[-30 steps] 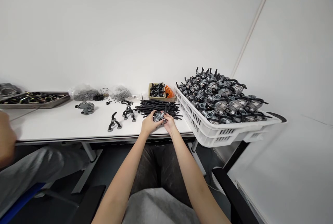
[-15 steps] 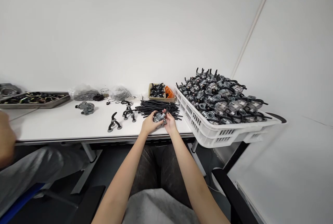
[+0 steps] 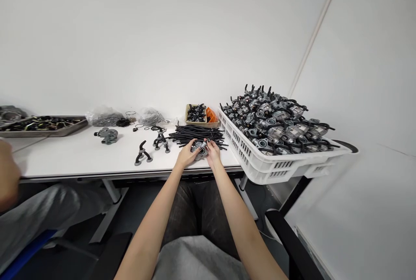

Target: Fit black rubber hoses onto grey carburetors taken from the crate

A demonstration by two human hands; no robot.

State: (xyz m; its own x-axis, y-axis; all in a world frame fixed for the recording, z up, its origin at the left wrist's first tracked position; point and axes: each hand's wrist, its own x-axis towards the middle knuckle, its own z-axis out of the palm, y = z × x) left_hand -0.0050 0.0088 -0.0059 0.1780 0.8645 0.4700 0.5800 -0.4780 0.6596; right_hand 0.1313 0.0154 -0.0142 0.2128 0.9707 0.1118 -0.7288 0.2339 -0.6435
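Head view, landmark: the white slatted crate (image 3: 260,170) at the right end of the white table (image 3: 97,156); every place below is reckoned from it, as the wearer sees it.
Carburetor-like metal part (image 3: 202,151): just left of the crate, near the table's front edge, held between the two hands; whether it touches the tabletop cannot be told.
Left hand (image 3: 186,155): on the part's side away from the crate, pinching it between thumb and fingers.
Right hand (image 3: 212,152): on the part's side toward the crate, thumb and fingertips pinching its upper edge; the exact spot is too small to tell.
Crate load: a heap of similar metal bodies (image 3: 271,122) with black hoses, rising above the crate's rim.
Black hoses (image 3: 195,134): a loose pile left of the crate, right behind the hands.
Tan tub (image 3: 195,124): beside the crate's far left corner, with small black pieces and an orange basket (image 3: 211,115) in it.
Branched hose pieces (image 3: 143,154): left of the crate, beyond the hose pile, black with grey ends.
Clear bags (image 3: 105,116): farther left of the crate, by the wall, filled with small grey parts.
Loose metal casting (image 3: 108,135): left of the crate, past the branched pieces, lying on the table.
Metal tray (image 3: 69,130): far left of the crate, full of dark and yellowish parts.
Co-worker's arm (image 3: 8,176): farthest left of the crate, blurred.
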